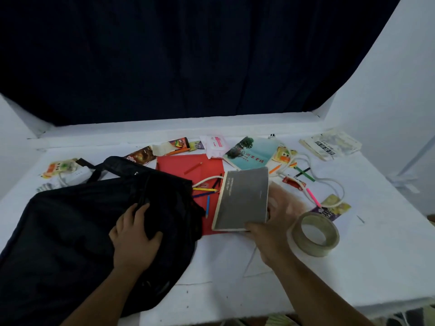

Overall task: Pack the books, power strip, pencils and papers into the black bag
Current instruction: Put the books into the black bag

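Two bare hands and forearms

The left hand [135, 234] and right hand [270, 236] wear no gloves, rings or watch; both forearms are uncovered, no sleeve showing down to the frame's lower edge.

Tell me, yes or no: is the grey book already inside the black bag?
No: the right hand holds the grey book above the red paper, beside the black bag.
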`<state>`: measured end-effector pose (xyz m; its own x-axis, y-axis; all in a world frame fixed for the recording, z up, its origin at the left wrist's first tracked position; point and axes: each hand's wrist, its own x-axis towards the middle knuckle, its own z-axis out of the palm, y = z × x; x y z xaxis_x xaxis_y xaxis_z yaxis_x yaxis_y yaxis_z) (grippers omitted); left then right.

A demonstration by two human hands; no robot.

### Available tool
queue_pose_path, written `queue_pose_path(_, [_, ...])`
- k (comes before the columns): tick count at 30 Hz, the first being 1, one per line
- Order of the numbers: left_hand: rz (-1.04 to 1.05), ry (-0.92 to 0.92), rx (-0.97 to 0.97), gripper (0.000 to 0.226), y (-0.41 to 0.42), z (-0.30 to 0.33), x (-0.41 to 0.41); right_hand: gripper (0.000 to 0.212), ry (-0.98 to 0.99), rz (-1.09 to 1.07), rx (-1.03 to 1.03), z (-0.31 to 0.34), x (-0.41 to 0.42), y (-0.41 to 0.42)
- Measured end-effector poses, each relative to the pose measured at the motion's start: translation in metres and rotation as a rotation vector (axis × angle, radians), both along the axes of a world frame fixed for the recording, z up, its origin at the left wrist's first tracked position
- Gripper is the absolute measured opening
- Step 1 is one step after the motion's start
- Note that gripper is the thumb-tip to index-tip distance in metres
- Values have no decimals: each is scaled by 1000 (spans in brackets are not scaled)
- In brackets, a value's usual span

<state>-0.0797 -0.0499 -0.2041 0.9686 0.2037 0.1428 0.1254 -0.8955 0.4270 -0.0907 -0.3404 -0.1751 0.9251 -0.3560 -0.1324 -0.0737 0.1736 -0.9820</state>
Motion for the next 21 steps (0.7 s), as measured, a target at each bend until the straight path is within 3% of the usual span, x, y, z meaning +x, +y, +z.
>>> queue_pose_path(4, [3, -2, -12, 79, -1, 2, 0, 78, 57, -197, 349, 2, 6, 4])
queue_pose_path(7, [-2, -11, -10, 80, 0, 1, 1, 75, -17, -322, 611, 8, 12, 13])
queue_pose_path(10, [-1, -19, 7, 81, 2, -1, 3, 76, -40, -384, 522, 17, 12, 30])
queue_pose_path(16, [-4, 5, -24, 75, 3, 3, 3, 28, 62, -382, 222, 20, 22, 45])
queue_pose_path(21, [-75, -1, -234, 66, 16, 17, 3, 30, -128, -322, 79, 41, 25, 63])
